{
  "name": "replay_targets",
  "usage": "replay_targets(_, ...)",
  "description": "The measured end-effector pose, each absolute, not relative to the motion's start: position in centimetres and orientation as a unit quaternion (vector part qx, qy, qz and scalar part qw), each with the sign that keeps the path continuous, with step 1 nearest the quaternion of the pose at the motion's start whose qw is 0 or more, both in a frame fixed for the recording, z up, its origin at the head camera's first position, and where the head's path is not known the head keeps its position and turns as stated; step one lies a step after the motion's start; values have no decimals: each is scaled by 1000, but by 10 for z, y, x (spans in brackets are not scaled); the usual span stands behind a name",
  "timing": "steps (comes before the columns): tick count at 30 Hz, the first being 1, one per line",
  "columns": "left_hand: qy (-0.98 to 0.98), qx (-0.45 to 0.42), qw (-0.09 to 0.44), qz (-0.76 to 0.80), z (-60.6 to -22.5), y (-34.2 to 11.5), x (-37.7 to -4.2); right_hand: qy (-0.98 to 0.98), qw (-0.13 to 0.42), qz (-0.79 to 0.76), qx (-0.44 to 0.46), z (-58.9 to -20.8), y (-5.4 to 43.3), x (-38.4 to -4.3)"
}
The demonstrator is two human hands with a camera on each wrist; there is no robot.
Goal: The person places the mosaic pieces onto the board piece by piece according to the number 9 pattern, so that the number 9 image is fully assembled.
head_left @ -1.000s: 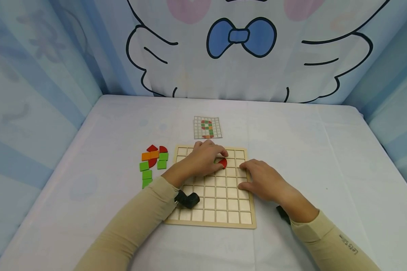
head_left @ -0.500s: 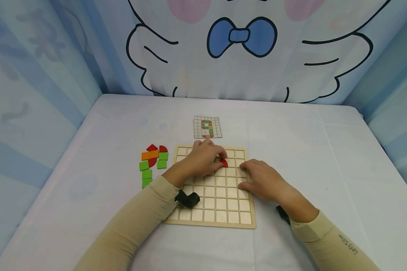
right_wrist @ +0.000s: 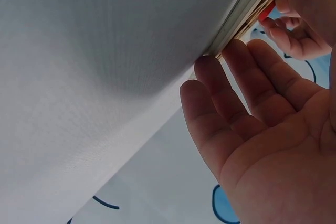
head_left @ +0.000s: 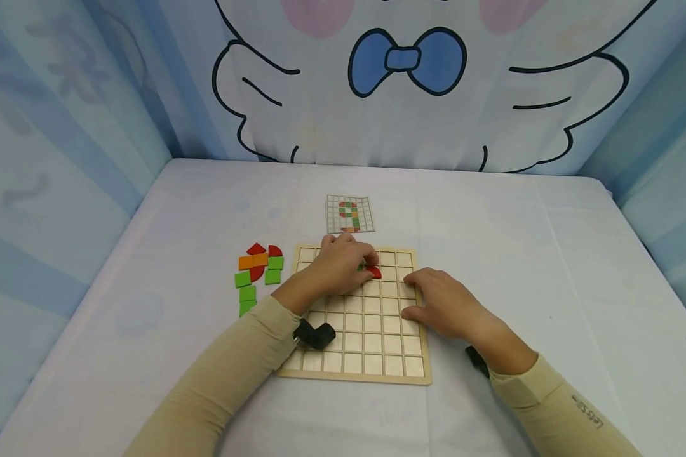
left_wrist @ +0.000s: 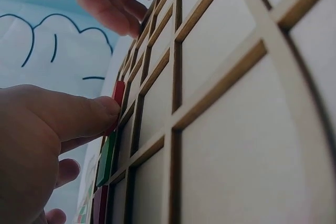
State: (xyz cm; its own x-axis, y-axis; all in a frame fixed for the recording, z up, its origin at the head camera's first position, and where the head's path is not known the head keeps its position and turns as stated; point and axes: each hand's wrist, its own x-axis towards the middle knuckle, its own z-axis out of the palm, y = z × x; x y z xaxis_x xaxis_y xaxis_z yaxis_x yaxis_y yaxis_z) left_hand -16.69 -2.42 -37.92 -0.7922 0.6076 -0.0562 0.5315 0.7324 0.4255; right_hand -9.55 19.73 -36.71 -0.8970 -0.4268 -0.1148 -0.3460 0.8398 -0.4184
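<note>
While my right hand (head_left: 443,304) stays where it was a second ago, at the right edge of the gridded wooden board (head_left: 371,343), my left hand (head_left: 338,266) has turned the red piece (head_left: 374,272) slightly and shifted it a little leftward, so less of it shows past my fingers. I take that as lining it up with a square; whether it has dropped fully in, I cannot tell.

My left fingers are nearly closed, thumb and forefinger pinching the red piece over the board's upper part. Just beside it, toward my left palm, is a green piece (left_wrist: 106,158), and past that a dark red piece (left_wrist: 100,203). My right fingers are loosely spread, fingertips and thumb touching the board, gripping no piece.

Beyond my left fingertips lies a card (head_left: 350,214) printed with a coloured pattern on a grid. To the left of my left hand, on the white surface (head_left: 549,254), lie loose red, orange and green pieces (head_left: 260,259).
</note>
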Motion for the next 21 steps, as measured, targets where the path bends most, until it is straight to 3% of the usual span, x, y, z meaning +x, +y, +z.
replay_targets(21, 928, 302, 100, 192, -379, -25, -168, 954, 109, -196, -198, -366, 197, -96)
